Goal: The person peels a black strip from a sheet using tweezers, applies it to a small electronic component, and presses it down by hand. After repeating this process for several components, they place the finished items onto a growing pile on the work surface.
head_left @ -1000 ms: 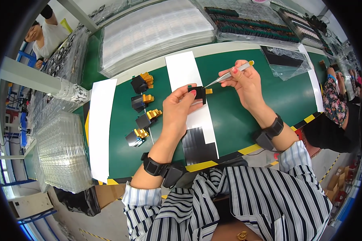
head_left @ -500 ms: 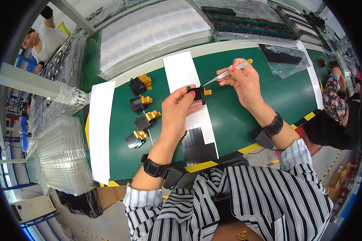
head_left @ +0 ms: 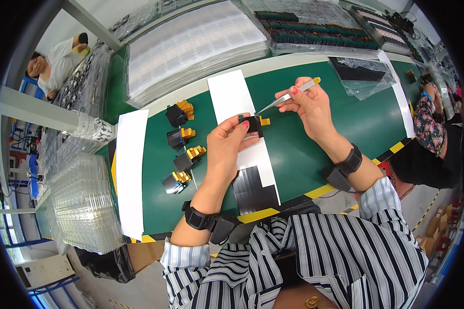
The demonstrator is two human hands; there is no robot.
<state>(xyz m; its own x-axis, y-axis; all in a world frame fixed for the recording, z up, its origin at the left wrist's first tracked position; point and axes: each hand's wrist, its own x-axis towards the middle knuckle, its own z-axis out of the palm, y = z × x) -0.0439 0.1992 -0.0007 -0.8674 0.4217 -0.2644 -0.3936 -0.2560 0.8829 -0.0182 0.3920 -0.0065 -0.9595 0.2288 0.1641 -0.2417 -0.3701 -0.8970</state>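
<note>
My left hand (head_left: 228, 145) pinches a small black part with a gold tab (head_left: 255, 124) above the green mat (head_left: 304, 144). My right hand (head_left: 308, 105) grips metal tweezers (head_left: 284, 98) with a yellow end; their tip touches the top edge of the black part. Under my hands lies a long white sheet (head_left: 232, 98), its near end covered with black strips (head_left: 252, 188). Left of it, several stacks of black parts with gold tabs (head_left: 183, 136) stand in a column on the mat.
A second white sheet (head_left: 130, 175) lies at the mat's left. Stacks of clear trays (head_left: 82, 206) stand at far left, and wrapped trays (head_left: 191, 46) and dark component trays (head_left: 319, 31) at the back. A plastic bag (head_left: 363, 74) lies at right. Other people sit at far left and right.
Both hands have stayed over the white sheet; the tweezers' tip has shifted slightly along the black part held in my left hand.
</note>
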